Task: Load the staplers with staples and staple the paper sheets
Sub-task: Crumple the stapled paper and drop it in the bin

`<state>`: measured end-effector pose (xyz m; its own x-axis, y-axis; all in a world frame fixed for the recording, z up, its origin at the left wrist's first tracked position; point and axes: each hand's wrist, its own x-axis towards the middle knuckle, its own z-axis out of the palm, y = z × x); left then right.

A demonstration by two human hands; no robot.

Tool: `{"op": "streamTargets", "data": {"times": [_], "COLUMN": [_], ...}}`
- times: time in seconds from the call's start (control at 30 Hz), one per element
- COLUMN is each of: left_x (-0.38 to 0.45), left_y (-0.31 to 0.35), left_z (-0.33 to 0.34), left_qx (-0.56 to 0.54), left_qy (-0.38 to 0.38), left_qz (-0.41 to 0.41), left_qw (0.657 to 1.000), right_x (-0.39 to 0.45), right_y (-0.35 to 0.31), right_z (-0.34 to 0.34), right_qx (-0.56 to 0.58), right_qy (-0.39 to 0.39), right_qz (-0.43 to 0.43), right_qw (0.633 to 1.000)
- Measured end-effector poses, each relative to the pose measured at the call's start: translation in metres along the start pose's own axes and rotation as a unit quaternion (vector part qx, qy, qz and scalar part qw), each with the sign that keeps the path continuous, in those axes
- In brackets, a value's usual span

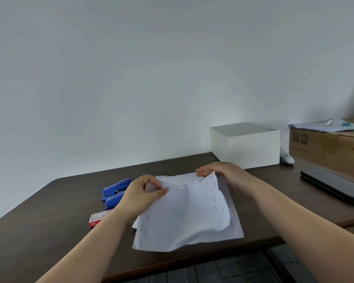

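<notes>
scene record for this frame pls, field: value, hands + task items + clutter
left hand: pinching the far-left corner of the paper sheets
right hand: gripping the sheets' far-right edge, lifting it
paper sheets: partly raised off the table, rows of staples along left and right edges
blue staplers: on table, left of the sheets, untouched
staple box: red and white, near the left forearm
white box: far right, against the wall
phone: dark, face up, right side
cardboard box: far right, papers on top
</notes>
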<state>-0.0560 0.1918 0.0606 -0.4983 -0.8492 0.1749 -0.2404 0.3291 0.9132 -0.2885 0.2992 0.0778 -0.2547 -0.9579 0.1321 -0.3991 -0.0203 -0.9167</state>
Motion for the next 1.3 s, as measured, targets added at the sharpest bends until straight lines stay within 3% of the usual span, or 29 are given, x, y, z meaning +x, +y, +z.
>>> {"op": "streamTargets", "data": {"times": [0.07, 0.2, 0.3, 0.37, 0.43, 0.6, 0.7, 0.77, 0.83, 0.93, 1.1, 1.3], "left_x": [-0.003, -0.010, -0.014, -0.017, -0.021, -0.034, -0.039, -0.045, -0.056, -0.078, -0.102, -0.100], "left_y": [0.005, 0.013, 0.017, 0.020, 0.024, 0.034, 0.039, 0.044, 0.050, 0.058, 0.039, 0.008], "left_z": [0.003, 0.007, 0.011, 0.017, 0.024, 0.040, 0.059, 0.077, 0.099, 0.130, 0.195, 0.251], "left_qx": [0.003, 0.016, 0.005, -0.001, 0.009, 0.000, 0.021, 0.098, 0.192, 0.273, 0.336, 0.337], "left_qy": [0.018, 0.033, 0.009, -0.007, -0.019, -0.081, -0.072, -0.015, 0.014, -0.069, -0.243, -0.332], "left_qz": [0.007, 0.029, 0.050, 0.069, 0.088, 0.081, 0.089, 0.145, 0.240, 0.297, 0.315, 0.306], "left_qw": [1.000, 0.999, 0.999, 0.998, 0.996, 0.993, 0.993, 0.984, 0.952, 0.912, 0.854, 0.826], "right_x": [-0.004, -0.017, -0.032, -0.037, -0.038, -0.058, -0.080, -0.100, -0.125, -0.157, -0.193, -0.196], "right_y": [-0.009, -0.026, -0.033, -0.031, -0.023, -0.003, 0.016, 0.039, 0.069, 0.118, 0.198, 0.263], "right_z": [-0.002, -0.013, -0.004, 0.005, 0.007, -0.021, -0.039, -0.054, -0.068, -0.082, -0.076, -0.062], "right_qx": [-0.011, 0.119, -0.115, -0.262, -0.312, -0.178, -0.170, -0.176, -0.160, -0.151, -0.223, -0.228], "right_qy": [0.041, 0.160, 0.060, -0.024, -0.049, -0.049, -0.027, -0.005, -0.003, -0.014, -0.035, -0.063], "right_qz": [-0.040, -0.060, -0.039, -0.010, 0.002, 0.011, 0.016, 0.042, 0.090, 0.167, 0.255, 0.286], "right_qw": [0.998, 0.978, 0.991, 0.965, 0.949, 0.983, 0.985, 0.984, 0.983, 0.974, 0.940, 0.929]}}
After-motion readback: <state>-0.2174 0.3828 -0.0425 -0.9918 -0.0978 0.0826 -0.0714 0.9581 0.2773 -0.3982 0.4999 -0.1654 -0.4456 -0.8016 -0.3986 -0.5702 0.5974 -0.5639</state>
